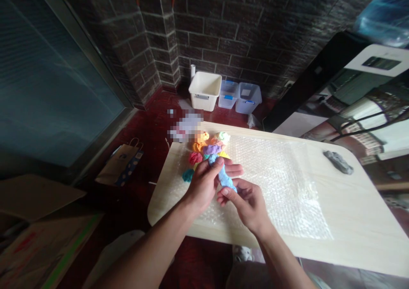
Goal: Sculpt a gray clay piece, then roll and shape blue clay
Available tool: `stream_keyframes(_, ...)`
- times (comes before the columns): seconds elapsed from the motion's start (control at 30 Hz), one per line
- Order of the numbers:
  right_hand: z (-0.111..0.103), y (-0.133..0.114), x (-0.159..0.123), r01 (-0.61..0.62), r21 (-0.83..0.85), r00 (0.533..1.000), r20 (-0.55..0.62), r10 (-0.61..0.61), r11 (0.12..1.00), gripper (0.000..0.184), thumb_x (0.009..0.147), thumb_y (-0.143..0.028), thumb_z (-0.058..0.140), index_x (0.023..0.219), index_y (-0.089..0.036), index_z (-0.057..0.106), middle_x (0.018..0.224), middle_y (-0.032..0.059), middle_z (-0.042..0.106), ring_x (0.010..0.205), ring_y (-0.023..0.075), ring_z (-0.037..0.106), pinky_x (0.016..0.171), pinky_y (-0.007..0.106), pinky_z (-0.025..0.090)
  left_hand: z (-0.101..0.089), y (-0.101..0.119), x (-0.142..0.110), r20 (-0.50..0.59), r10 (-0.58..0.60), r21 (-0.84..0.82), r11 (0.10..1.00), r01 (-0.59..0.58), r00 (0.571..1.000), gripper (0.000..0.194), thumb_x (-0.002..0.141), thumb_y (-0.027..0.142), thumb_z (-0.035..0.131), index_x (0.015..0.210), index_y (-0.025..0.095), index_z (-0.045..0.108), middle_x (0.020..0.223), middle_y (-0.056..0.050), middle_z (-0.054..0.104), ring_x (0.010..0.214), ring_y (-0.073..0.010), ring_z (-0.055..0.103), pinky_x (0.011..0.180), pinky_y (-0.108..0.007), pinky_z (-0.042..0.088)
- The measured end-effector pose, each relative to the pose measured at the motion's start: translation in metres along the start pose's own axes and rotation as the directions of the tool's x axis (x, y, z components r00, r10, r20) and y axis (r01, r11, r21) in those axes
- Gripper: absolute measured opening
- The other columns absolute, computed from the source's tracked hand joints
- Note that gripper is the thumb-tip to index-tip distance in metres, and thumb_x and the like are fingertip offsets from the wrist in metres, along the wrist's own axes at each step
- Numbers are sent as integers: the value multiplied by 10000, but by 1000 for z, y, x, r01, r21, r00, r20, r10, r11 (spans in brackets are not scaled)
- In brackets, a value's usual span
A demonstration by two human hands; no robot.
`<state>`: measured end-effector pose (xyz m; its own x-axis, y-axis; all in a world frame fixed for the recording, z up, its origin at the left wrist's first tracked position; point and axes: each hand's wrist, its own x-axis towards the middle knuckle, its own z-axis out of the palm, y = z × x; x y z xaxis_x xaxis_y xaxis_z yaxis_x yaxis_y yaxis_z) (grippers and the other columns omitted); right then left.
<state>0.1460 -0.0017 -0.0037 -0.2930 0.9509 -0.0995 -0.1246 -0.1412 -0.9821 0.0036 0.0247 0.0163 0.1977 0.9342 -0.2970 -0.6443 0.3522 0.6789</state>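
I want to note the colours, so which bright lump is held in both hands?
The blue lump: it spans from the left hand to the right hand, while the other bright lumps lie grouped on the table.

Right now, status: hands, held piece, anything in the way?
Left hand, right hand: both gripping long pale blue doughy lump. Held above clear bubble wrap. Possible obstruction: multicoloured doughy lumps beyond left hand.
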Motion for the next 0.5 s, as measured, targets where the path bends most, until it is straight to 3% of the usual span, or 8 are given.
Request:
stream_keyframes(0.1,4,2,-1,0,38,1000,-10,0,999,303,884,-452,841,825,-167,757,692,44,754,587,168,692,607,292,593,1,2,1,4,4,-23,1000,-4,1000,471,862,530,802,1085,139,665,931,-121,778,642,-210,720,406,-228,454)
stream_keyframes(0.2,7,6,0,-29,54,999,27,28,998,336,954,-486,754,861,-164,734,702,51,750,595,173,700,596,297,599,3,4,1,16,-15,-65,998,16,1000,518,847,555,809,1150,168,645,849,-41,719,540,-156,643,342,-213,397)
stream_keyframes(0.3,7,10,-2,-67,5,994,86,66,998,339,988,-489,707,904,-161,722,726,54,743,628,174,698,611,298,589,6,6,2,-20,-5,-146,989,2,1000,510,785,553,873,1020,175,624,666,62,557,484,-84,530,399,-190,437)
stream_keyframes(0.37,8,11,-4,-52,-91,992,111,62,994,326,999,-477,695,911,-164,716,738,50,738,646,175,690,621,295,570,9,7,1,-63,19,-154,988,-29,998,515,761,563,893,924,178,593,579,104,442,439,-45,419,411,-165,414)
stream_keyframes(0.5,10,9,-7,86,-403,991,129,-36,911,311,1001,-436,702,832,-176,701,702,33,726,618,167,667,612,279,499,10,12,-1,-139,-1,-159,987,-21,990,523,792,649,823,844,201,556,469,140,272,360,-31,167,316,-159,204)
